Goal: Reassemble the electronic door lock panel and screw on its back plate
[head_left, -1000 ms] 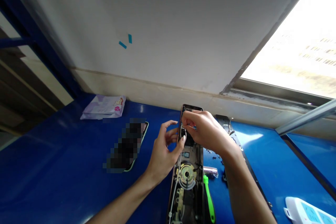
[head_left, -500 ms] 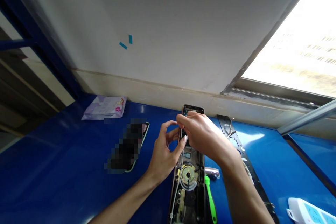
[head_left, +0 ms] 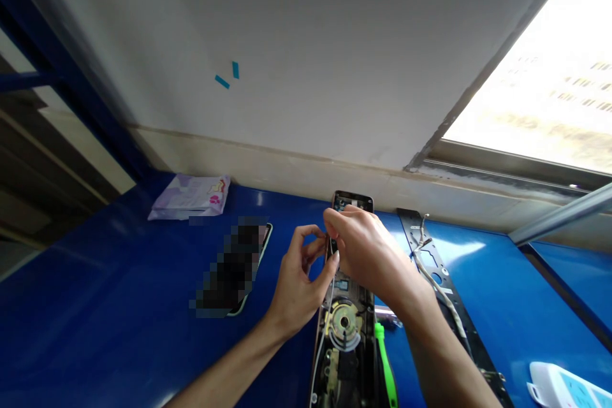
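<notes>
Hands meet over the upper part of a long, narrow metal lock body with its back open (head_left: pixel 345 325), which lies lengthwise on the glossy blue tabletop (head_left: pixel 95 319) and shows a round brass-coloured mechanism and dark circuit parts inside. The right hand (head_left: pixel 370 255) arches over the lock body with its fingers curled down into the casing; what they pinch is hidden beneath the hand, so its grip cannot be told. The left hand (head_left: pixel 299 280) is half open beside the casing's left edge, thumb and forefinger bent toward each other near a thin white wire (head_left: pixel 321 347) running down that side. A green-handled screwdriver (head_left: pixel 386 366) lies just right of the lock body, and a long black metal plate with a white cable (head_left: pixel 442 280) lies farther right. A phone (head_left: pixel 239 268), partly blurred, lies to the left, a pale purple packet (head_left: pixel 190 196) near the wall, and a white device (head_left: pixel 567 389) at the lower right.
</notes>
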Motion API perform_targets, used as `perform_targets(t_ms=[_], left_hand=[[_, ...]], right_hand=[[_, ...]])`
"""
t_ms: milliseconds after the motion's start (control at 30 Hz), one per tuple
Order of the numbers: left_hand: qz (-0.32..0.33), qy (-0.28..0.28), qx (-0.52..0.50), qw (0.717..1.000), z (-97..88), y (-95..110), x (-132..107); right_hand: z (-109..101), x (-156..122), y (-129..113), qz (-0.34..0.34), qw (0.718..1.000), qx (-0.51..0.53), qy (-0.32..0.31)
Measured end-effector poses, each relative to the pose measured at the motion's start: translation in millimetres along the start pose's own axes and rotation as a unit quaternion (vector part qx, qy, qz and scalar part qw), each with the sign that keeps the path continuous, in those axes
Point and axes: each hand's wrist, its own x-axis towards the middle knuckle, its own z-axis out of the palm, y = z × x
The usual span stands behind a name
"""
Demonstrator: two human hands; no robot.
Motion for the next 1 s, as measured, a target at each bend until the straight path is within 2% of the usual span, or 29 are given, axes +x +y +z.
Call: perform_targets(t_ms=[133, 333, 533, 833, 1000], left_hand=[[-0.003, -0.022, 0.000, 1.000, -4.4, 2.0, 0.6], [-0.011, -0.073, 0.014, 0.997, -14.9, 8.2, 3.9], [-0.004, -0.080, 0.050, 0.996, -19.8, 7.6, 4.7], [0.007, -0.086, 0.081, 0.993, -18.4, 11.3, -1.9], [-0.030, -0.096, 0.027, 0.995, -20.0, 13.9, -3.4]], right_hand=[[-4.2, 0.9, 6.7, 0.004, 1.000, 0.006, -0.019], [-15.9, 3.3, 19.0, -0.012, 0.995, 0.092, -0.047], [-15.7, 4.1, 30.8, -0.039, 0.988, 0.144, -0.035], [-16.1, 3.5, 34.8, -0.052, 0.987, 0.145, -0.037], [-19.1, 2.9, 34.5, -0.060, 0.989, 0.133, -0.040]])
